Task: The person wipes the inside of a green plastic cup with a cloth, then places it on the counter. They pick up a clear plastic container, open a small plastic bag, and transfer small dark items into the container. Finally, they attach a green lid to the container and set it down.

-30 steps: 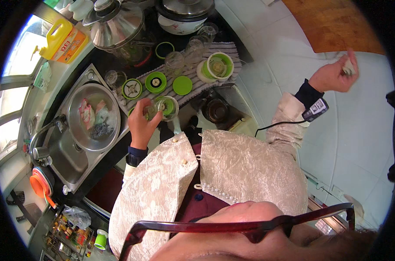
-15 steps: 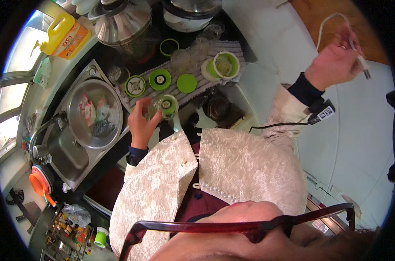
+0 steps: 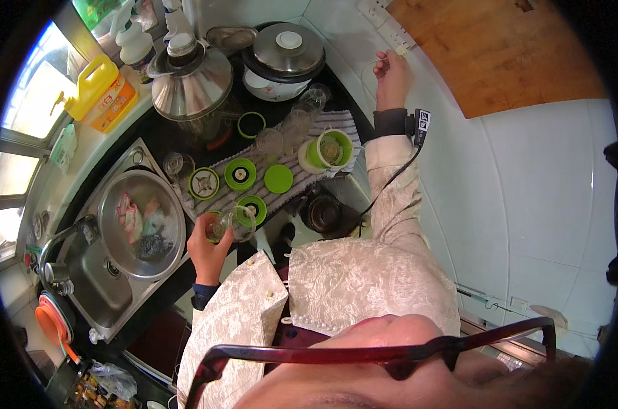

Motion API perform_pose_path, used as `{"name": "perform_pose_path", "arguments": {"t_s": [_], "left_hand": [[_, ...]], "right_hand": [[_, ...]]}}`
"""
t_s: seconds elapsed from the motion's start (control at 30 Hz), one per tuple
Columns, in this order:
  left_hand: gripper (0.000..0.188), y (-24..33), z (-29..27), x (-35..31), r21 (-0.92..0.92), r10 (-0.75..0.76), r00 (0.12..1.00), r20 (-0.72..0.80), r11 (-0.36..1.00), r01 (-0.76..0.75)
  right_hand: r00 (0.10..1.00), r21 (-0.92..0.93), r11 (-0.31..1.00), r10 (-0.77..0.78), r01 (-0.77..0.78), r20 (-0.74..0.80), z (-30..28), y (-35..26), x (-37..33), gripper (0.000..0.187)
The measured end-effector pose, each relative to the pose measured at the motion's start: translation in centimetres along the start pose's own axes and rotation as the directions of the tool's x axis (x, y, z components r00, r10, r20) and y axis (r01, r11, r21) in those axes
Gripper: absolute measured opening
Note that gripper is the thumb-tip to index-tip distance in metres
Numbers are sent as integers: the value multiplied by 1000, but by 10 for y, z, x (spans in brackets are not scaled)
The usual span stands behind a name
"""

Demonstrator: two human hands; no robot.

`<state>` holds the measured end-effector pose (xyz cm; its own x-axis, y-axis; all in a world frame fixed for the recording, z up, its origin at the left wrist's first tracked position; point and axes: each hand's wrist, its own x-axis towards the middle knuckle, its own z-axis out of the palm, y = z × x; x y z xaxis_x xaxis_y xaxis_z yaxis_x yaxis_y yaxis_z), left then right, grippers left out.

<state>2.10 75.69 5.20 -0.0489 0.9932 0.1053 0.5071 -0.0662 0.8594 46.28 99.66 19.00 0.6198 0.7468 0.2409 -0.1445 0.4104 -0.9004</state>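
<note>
My left hand (image 3: 205, 247) is closed around a clear plastic cup (image 3: 243, 225), tilted at the counter's front edge. Just behind the cup, a green base (image 3: 254, 207) with a black centre rests on a striped towel (image 3: 222, 163). Also on that towel are a green ring with blades (image 3: 204, 183), a second green base (image 3: 240, 168), a flat green lid (image 3: 279, 178) and a green-and-white container (image 3: 333, 146). My right hand (image 3: 392, 73) is raised to the wall, fingers curled on a thin white power cord, close below the socket strip (image 3: 384, 20). Its plug is hard to make out.
Left lies a sink (image 3: 104, 293) with a metal basin (image 3: 108, 255) of wet cloths. Behind the towel stand clear cups (image 3: 269, 142), a steel-lidded jar (image 3: 192, 88) and a rice cooker (image 3: 286, 54). A wooden board (image 3: 500, 58) is at the upper right.
My right hand has moved left and up to the socket strip with the cord. My left hand, still holding the cup, is slightly lower, and the base behind it shows more. The view has shifted.
</note>
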Motion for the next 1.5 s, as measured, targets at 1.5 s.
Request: {"name": "perform_pose_path", "arguments": {"t_s": [1.5], "left_hand": [[40,-32,2,-6,-21,-39,999,32,999,39]], "right_hand": [[972,591,783,72,-194,223,-21,54,117,18]]}}
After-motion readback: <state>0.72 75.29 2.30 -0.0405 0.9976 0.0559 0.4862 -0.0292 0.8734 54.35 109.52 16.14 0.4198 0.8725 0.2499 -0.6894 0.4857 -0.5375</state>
